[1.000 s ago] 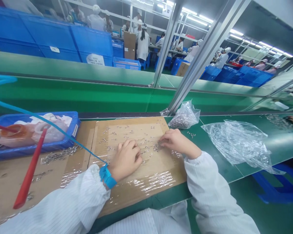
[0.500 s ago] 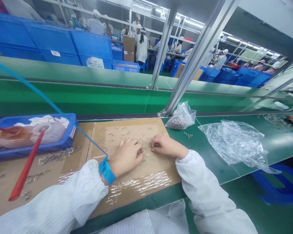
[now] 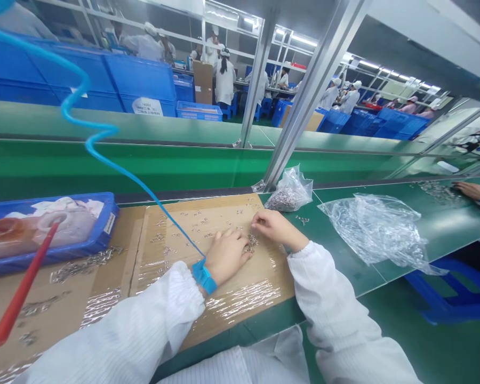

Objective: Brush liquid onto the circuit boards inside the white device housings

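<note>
Both my hands rest on a taped cardboard sheet (image 3: 240, 298) strewn with several small metal parts (image 3: 192, 229). My left hand (image 3: 227, 255), with a blue wrist strap (image 3: 203, 276) and coiled cord, lies knuckles up with fingers curled down onto the parts. My right hand (image 3: 275, 228) sits just to its right, fingers bent and pinched at a small cluster of parts (image 3: 251, 241). The fingertips of the two hands nearly touch. What each pinch holds is too small to name.
A small plastic bag of metal parts (image 3: 290, 193) and a crumpled clear bag (image 3: 378, 229) lie to the right. A blue tray (image 3: 100, 234) and a red rod (image 3: 22, 290) are at left. Another person's hand (image 3: 470, 190) works far right. A green conveyor (image 3: 144, 165) runs behind.
Both hands have shifted to the right along the cardboard and stay close together over the parts. The blue cord now loops higher at left.
</note>
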`<state>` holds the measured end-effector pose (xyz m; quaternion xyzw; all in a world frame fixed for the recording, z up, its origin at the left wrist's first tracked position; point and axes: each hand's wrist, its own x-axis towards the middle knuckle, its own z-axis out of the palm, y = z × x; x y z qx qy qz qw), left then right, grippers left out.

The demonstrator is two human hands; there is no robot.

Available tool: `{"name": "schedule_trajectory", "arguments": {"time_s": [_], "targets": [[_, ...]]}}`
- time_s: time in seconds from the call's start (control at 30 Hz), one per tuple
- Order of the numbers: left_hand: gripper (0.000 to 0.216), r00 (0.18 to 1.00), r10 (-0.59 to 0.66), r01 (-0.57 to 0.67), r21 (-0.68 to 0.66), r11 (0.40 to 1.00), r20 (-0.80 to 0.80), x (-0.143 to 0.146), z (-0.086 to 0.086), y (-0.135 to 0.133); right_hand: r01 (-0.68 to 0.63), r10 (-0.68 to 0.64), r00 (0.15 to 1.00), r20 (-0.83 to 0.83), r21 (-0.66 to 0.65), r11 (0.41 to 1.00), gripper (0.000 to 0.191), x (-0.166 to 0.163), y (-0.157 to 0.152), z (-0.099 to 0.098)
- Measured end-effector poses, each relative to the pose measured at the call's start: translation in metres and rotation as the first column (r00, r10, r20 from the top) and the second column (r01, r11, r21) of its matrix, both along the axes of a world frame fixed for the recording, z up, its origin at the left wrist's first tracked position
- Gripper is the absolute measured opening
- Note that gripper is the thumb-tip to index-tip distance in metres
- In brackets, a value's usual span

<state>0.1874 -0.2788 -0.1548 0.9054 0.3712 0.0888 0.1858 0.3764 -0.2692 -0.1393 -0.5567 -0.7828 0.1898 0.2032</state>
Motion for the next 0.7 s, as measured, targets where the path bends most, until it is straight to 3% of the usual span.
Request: {"name": "schedule_trajectory", "arguments": {"time_s": [0.17,0.5,0.7], "targets": [[0.019,1.0,-0.002,0.003,0.032,0.999,-0.018,0.003,-0.002,0.0,-0.054,0.06,0.996,0.07,-0.084,0.995,0.01,0.006,-0.001,0.001],[0.015,0.998,-0.061,0.061,0.011,0.998,-0.026,0.0,-0.008,0.001,0.066,-0.014,0.983,0.181,-0.284,0.957,0.007,0.027,-0.005,0.002],[0.014,0.997,-0.08,0.081,-0.027,0.996,0.017,-0.002,-0.006,-0.001,0.068,-0.018,0.987,0.159,-0.318,0.946,0.006,0.022,-0.005,0.005]]}}
